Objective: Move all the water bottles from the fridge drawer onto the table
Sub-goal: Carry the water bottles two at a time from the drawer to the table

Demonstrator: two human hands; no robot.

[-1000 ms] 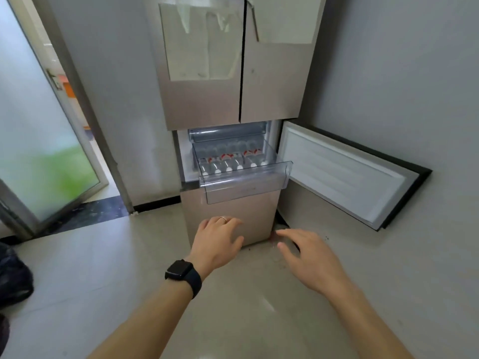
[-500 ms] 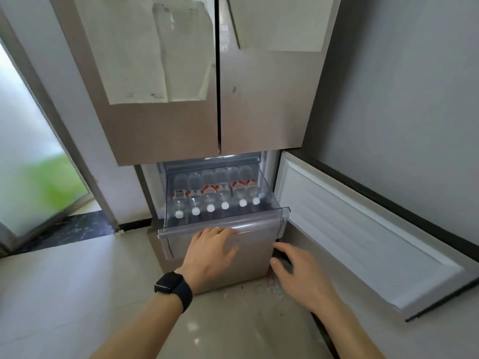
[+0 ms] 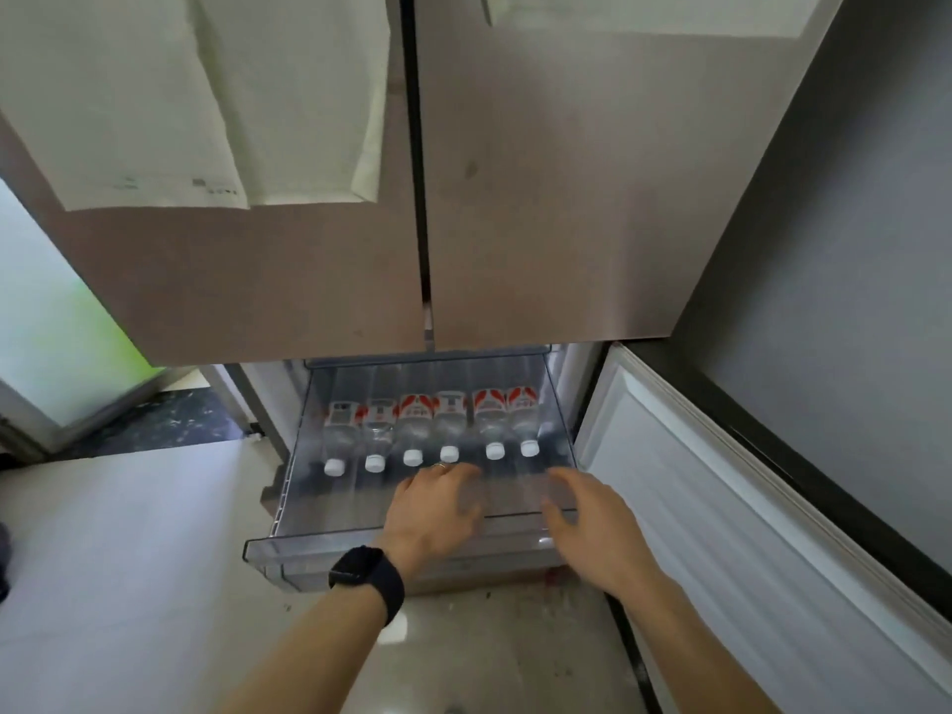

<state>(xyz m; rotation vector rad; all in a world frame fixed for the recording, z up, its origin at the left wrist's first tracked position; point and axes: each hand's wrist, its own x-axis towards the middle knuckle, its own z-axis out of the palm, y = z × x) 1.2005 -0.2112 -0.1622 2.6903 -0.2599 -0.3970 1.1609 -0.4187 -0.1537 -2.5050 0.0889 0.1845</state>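
Your fingers [image 3: 456,476] are loosely spread, holding nothing; left hand [image 3: 438,512] and right hand [image 3: 592,523] are over the clear fridge drawer's [image 3: 309,548] front. Six water bottles [image 3: 448,420] lie side by side toward its back edge, caps [image 3: 449,454] facing you.

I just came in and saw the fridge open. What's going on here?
A person is reaching both hands into the pulled-out clear fridge drawer. Six water bottles lie in it side by side, white caps toward the person. The left hand, with a black watch on its wrist, is close to the caps; the right hand is open beside it. Neither hand holds a bottle yet.
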